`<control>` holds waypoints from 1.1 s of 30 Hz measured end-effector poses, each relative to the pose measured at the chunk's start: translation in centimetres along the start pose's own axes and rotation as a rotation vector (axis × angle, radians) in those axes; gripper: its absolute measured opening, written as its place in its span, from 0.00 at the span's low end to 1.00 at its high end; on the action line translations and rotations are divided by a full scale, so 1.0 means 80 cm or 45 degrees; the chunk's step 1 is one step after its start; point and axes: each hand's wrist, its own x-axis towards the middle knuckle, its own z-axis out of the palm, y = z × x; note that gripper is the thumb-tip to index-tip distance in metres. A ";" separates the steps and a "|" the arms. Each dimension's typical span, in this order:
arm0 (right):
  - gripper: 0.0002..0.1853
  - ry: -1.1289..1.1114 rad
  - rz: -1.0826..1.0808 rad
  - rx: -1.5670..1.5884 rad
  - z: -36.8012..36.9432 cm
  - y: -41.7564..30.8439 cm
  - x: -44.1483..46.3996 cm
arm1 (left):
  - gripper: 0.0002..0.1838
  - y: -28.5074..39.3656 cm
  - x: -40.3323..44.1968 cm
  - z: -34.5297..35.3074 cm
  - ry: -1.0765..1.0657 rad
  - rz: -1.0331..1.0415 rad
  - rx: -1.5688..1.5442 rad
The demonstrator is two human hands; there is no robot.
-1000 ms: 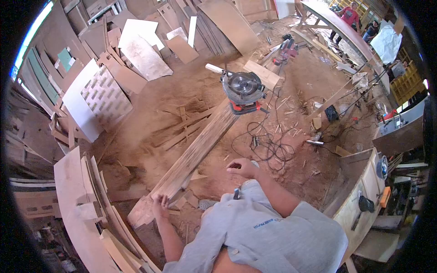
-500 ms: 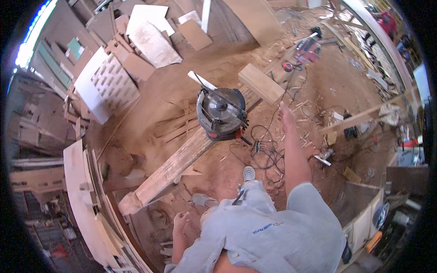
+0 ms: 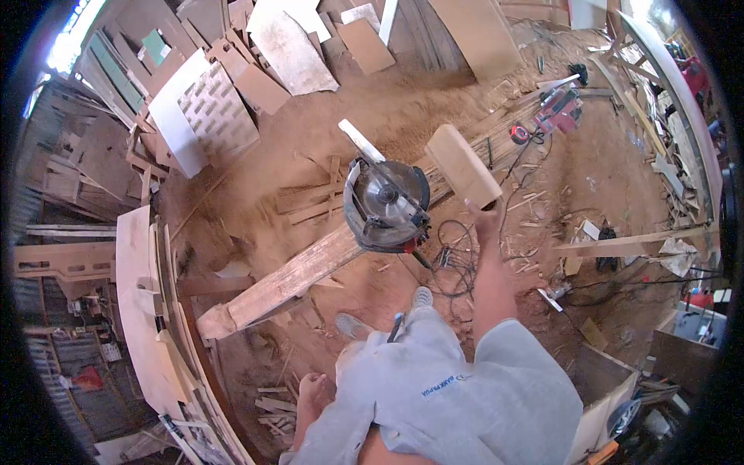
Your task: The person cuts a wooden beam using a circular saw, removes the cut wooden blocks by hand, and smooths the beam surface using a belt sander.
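Note:
My right hand (image 3: 486, 218) grips the near end of a smooth wooden block (image 3: 463, 167), whose far end points away to the upper left. Left of the block, a circular saw (image 3: 386, 205) rests on a long timber beam (image 3: 287, 279) with its round blade facing up. Close to my body on the left, my left hand (image 3: 315, 387) has its fingers curled in, and nothing shows in it. Beyond the block lie a red tape measure (image 3: 519, 135) and a red power tool (image 3: 558, 110).
Black cable (image 3: 457, 263) lies in loops on the dusty floor, right of the saw. Boards and panels (image 3: 217, 108) lean at the back left. Tall boards (image 3: 139, 302) stand close on my left. A wooden bar (image 3: 628, 242) and scraps lie to the right.
My right hand was stretched out with fingers apart near the block; now it holds the block's near end, and the block has turned steeper. The view has shifted slightly.

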 end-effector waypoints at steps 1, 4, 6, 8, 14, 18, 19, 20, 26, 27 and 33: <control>0.34 0.011 -0.021 -0.019 0.007 -0.008 -0.018 | 0.17 0.011 -0.002 0.004 0.013 -0.003 0.054; 0.37 0.013 -0.013 -0.300 -0.005 0.031 -0.049 | 0.19 0.014 0.030 0.016 -0.048 -0.056 -0.080; 0.38 -0.076 0.031 -0.322 -0.007 0.017 -0.058 | 0.23 0.026 0.033 0.019 -0.037 0.029 0.048; 0.38 -0.135 0.217 -0.182 -0.003 0.000 -0.054 | 0.29 0.086 0.027 0.016 0.056 0.251 0.494; 0.38 -0.203 0.667 0.638 -0.042 -0.108 -0.056 | 0.25 0.235 0.072 0.042 0.140 0.763 0.029; 0.40 -0.298 0.803 1.311 -0.066 -0.218 -0.113 | 0.20 0.446 -0.050 0.063 0.078 1.168 -0.073; 0.40 -0.369 0.808 1.434 -0.066 -0.242 -0.126 | 0.20 0.491 -0.082 0.069 -0.026 1.244 -0.112; 0.40 -0.444 0.814 1.557 -0.064 -0.265 -0.139 | 0.20 0.529 -0.108 0.075 -0.127 1.319 -0.152; 0.43 -0.752 0.741 1.754 -0.017 -0.319 -0.198 | 0.41 0.670 -0.233 0.087 -0.658 1.861 -0.380; 0.44 -0.737 0.745 1.726 -0.002 -0.326 -0.207 | 0.43 0.679 -0.247 0.086 -0.759 1.849 -0.496; 0.46 -0.842 0.558 1.159 0.089 -0.367 -0.256 | 0.51 0.671 -0.245 0.031 -1.095 1.616 -0.894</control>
